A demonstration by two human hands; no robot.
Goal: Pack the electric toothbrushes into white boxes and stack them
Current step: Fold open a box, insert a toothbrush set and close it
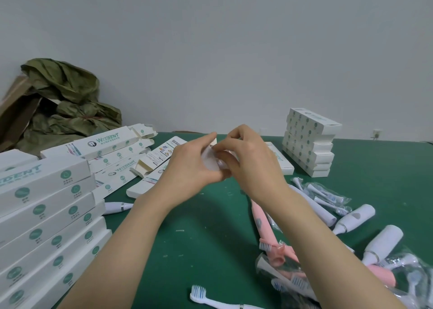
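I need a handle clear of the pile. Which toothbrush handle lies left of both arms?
The white handle with the silver ring, lying beside the left box stack. Every other handle lies further right.

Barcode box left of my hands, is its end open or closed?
Open: the barcode box has end flaps folded out, showing its brown inside.
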